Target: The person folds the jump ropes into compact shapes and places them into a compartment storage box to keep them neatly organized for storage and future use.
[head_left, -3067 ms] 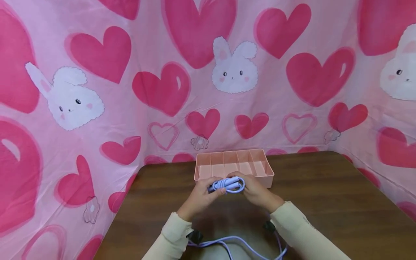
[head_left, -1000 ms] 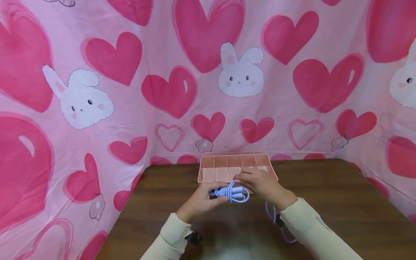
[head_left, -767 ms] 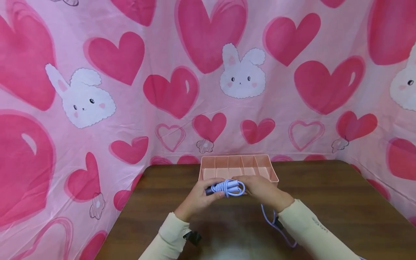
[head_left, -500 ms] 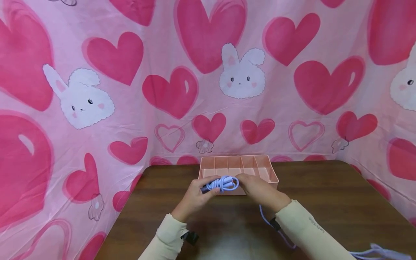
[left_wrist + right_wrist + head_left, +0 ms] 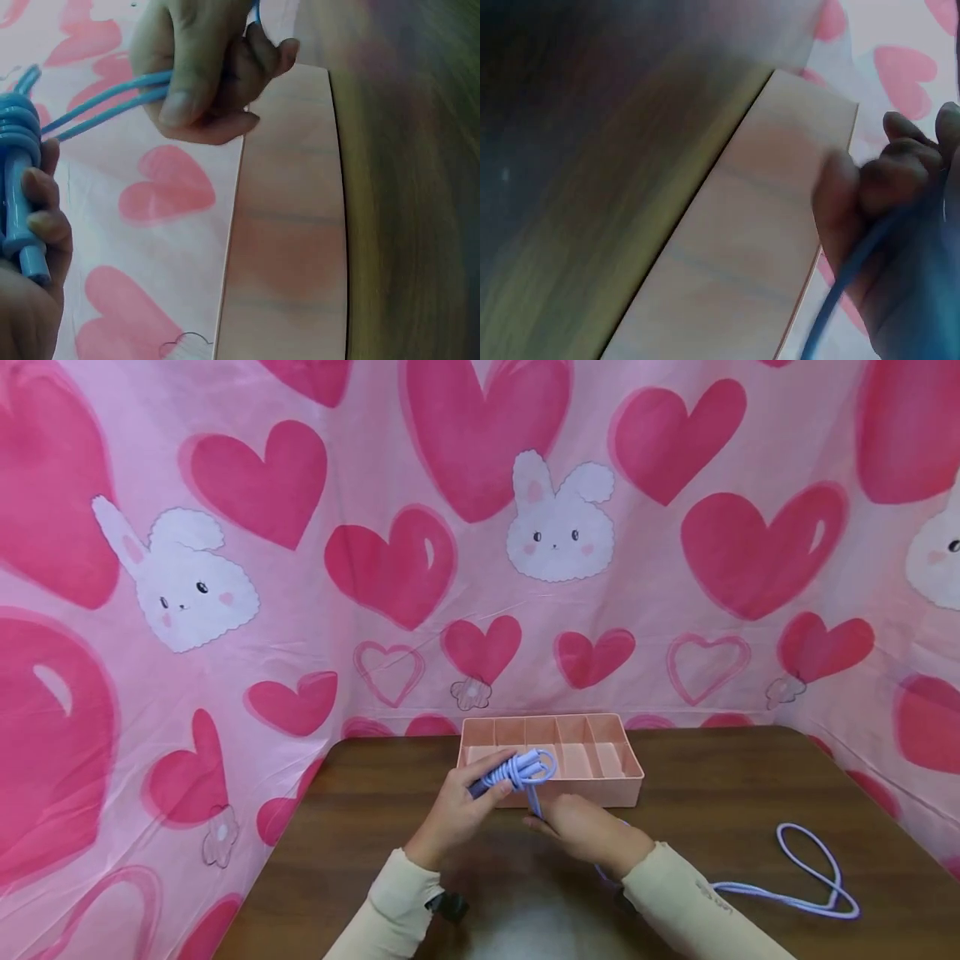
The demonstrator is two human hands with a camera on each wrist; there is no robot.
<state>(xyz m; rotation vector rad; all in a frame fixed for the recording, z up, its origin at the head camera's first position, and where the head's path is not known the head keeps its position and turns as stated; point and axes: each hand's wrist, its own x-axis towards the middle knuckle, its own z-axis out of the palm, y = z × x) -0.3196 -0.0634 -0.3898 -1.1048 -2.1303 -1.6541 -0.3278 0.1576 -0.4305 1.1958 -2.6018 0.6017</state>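
A light blue jump rope (image 5: 517, 770) has its two handles side by side, with cord coiled several times round them. My left hand (image 5: 448, 810) grips this bundle near the box's front, thumb on the near side. Below and to the right, my right hand (image 5: 585, 831) pinches the doubled cord, which runs taut from the coils. The left wrist view shows the two strands (image 5: 112, 101) pressed under the right thumb, and a handle (image 5: 19, 195) in the left fingers. In the right wrist view the right hand (image 5: 892, 195) is blurred, its fingers curled by the cord.
A pink box (image 5: 592, 792) with several compartments stands at the back of the brown wooden table (image 5: 360, 860), behind the hands. A loose loop of cord (image 5: 738, 887) trails past the right sleeve. A pink heart-and-rabbit cloth (image 5: 465, 585) hangs round the table.
The right hand has moved down, away from the bundle, drawing the cord with it. The trailing cord has swung out to the right. Earlier, long cord hung between the forearms; more is wound now.
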